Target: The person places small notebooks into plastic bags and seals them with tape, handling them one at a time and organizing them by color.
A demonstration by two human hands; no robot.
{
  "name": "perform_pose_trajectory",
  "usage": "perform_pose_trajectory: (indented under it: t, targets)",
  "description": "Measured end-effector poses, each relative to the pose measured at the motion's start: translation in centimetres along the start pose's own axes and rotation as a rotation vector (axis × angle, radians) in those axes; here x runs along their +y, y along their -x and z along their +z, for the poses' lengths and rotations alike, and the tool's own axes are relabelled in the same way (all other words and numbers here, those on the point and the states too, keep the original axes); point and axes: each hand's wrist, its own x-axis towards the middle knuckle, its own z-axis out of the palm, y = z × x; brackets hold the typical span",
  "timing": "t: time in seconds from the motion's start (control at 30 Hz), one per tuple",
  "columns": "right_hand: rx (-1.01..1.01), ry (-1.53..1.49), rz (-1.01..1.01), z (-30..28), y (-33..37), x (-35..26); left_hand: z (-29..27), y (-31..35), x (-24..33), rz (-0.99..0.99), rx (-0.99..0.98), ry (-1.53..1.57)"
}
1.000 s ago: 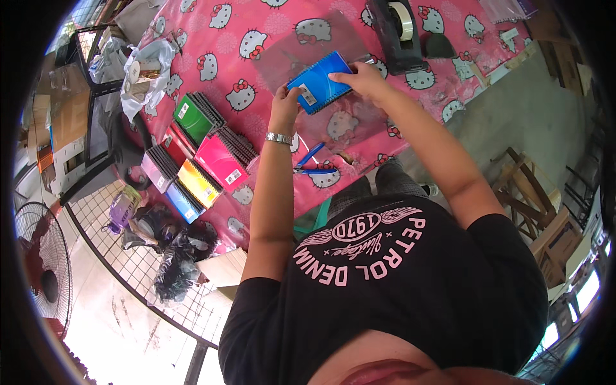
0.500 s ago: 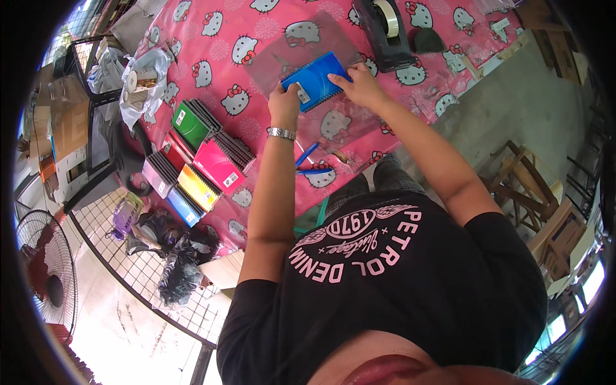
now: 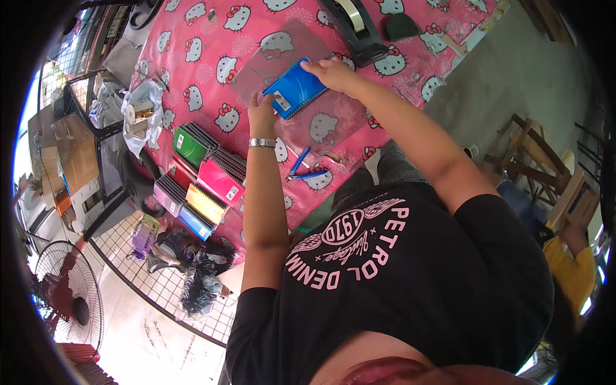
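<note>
A small blue spiral notebook (image 3: 296,91) is held level over the pink table, above a see-through plastic sheet (image 3: 292,37). My left hand (image 3: 261,110) grips its left end, thumb near the white label and the other fingers partly hidden. At the upper right corner, my right hand (image 3: 332,73) pinches it with the thumb on the cover; its fingers underneath are out of sight. Nearer to me lies a blue-handled hand tool (image 3: 307,172), resembling pliers.
Stacked spiral notebooks in several colours, including green (image 3: 190,146) and pink (image 3: 219,179), stand at the left. A black tape dispenser (image 3: 357,38) sits at the far side beside a dark rounded object (image 3: 402,27). A fan (image 3: 70,301) is lower left; a person in yellow (image 3: 573,269) is at right.
The view has shifted slightly. The notebook stays between both hands, and my left fingers and thumb have moved up along its left end. A person in yellow now shows at the right.
</note>
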Motion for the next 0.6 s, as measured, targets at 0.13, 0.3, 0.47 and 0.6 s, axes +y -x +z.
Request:
perform_pose_trajectory:
  t: [0.13, 0.3, 0.47, 0.6]
  targets:
    - [0.030, -0.294, 0.150, -0.5, 1.2, -0.9, 0.4, 0.9, 1.1, -0.033, 0.011, 0.007]
    - [0.139, -0.994, 0.332, 1.7, 6.8, -0.2, -4.3, -4.7, 1.0, 0.329, 0.006, -0.337]
    - [0.215, -0.830, -0.332, 15.4, 4.6, 6.0, 2.7, -4.7, 7.8, 0.482, -0.534, -0.851]
    - [-0.081, -1.519, 0.475, 12.8, 4.7, 0.2, -0.1, -6.0, 5.4, 0.610, -0.465, -1.253]
